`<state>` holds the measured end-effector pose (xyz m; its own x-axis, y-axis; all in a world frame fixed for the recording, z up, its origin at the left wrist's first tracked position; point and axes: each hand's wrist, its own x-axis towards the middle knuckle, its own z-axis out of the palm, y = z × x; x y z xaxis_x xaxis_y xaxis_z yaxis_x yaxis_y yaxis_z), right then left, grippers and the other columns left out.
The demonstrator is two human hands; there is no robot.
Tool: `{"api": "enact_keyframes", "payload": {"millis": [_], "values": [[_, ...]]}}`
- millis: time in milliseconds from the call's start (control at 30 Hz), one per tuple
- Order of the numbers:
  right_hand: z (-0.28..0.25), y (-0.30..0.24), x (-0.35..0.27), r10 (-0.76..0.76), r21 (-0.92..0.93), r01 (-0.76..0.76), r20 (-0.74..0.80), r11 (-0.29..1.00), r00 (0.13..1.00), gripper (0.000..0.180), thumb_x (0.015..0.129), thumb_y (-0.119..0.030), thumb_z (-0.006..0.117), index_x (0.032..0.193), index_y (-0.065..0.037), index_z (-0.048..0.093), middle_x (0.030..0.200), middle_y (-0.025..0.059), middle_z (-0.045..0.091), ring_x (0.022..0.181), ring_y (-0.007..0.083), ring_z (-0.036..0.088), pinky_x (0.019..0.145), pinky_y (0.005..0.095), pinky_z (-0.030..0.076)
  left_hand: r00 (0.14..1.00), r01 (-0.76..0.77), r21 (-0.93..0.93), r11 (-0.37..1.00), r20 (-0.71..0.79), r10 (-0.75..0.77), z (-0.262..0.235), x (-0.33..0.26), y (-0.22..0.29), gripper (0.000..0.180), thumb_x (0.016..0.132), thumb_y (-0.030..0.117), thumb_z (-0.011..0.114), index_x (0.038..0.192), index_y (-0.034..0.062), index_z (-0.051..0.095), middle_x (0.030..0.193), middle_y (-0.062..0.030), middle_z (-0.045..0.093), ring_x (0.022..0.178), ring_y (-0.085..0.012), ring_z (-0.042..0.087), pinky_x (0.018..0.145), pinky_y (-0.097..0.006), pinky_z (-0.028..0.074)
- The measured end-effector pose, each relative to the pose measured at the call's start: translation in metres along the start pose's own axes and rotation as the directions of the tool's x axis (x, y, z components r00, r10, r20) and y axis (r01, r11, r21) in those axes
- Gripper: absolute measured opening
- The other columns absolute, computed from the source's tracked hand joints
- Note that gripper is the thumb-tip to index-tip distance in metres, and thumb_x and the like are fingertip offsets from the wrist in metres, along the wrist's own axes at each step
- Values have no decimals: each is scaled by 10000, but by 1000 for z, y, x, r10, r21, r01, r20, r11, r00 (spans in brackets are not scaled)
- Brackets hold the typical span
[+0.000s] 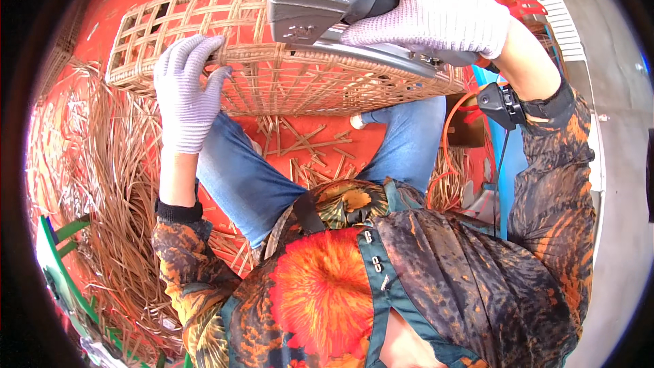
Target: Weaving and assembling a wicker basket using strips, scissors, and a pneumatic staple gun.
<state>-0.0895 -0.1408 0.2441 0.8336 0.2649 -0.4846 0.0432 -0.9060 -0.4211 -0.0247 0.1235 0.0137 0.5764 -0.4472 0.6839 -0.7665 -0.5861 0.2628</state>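
A woven rattan panel with an open lattice (272, 78) lies across my knees, above an orange floor. My left hand (185, 88), in a pale knitted glove, grips the panel's near rim at its left side. My right hand (436, 13), gloved the same way, is closed around the handle of a grey and red staple gun (320, 0). The tool's long grey magazine rests on the panel's top right part. A black device is strapped to my right wrist (503, 103).
Loose rattan strips are heaped at the left (109, 184) and scattered between my legs (306, 150). An orange hose (446, 157) coils at the right beside a blue object. A green frame (61, 266) sits at the lower left.
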Motion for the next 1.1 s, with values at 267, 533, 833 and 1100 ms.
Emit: {"api": "enact_keyframes", "payload": {"millis": [267, 533, 833, 1100], "values": [[26, 22, 4, -18, -127, -11, -227, 992, 974, 502, 836, -366, 818, 1152, 11, 713, 900, 135, 754, 795, 163, 698, 794, 348, 538, 999, 13, 12, 1000, -39, -13, 1, -3, -2, 554, 674, 149, 854, 1200, 117, 682, 1170, -82, 667, 1137, -307, 603, 1011, -440, 441], [26, 37, 6, -132, -166, 95, -232, 982, 964, 470, 850, -350, 807, 1147, 3, 718, 900, 134, 756, 796, 157, 697, 784, 347, 535, 999, 42, 125, 991, -16, -40, -13, -1, -9, 516, 696, 210, 859, 1186, 162, 704, 1171, -58, 669, 1146, -294, 586, 1025, -440, 411], [34, 3, 10, -158, 182, 219, -298, 959, 941, 430, 867, -302, 805, 1135, 13, 690, 778, 15, 683, 655, 63, 593, 593, 264, 485, 992, 109, 54, 993, -72, -105, -4, 2, -1, 417, 654, 307, 875, 1050, 246, 761, 1022, 38, 678, 1101, -230, 580, 1021, -430, 359], [9, -20, 27, -185, 46, 186, -29, 981, 982, 374, 907, -337, 721, 1113, -25, 720, 909, 148, 744, 810, 221, 711, 749, 349, 531, 979, 109, 8, 994, -172, -106, 3, 2, 4, 419, 608, 283, 890, 1009, 247, 770, 997, 47, 682, 1053, -215, 596, 979, -414, 390]]}}
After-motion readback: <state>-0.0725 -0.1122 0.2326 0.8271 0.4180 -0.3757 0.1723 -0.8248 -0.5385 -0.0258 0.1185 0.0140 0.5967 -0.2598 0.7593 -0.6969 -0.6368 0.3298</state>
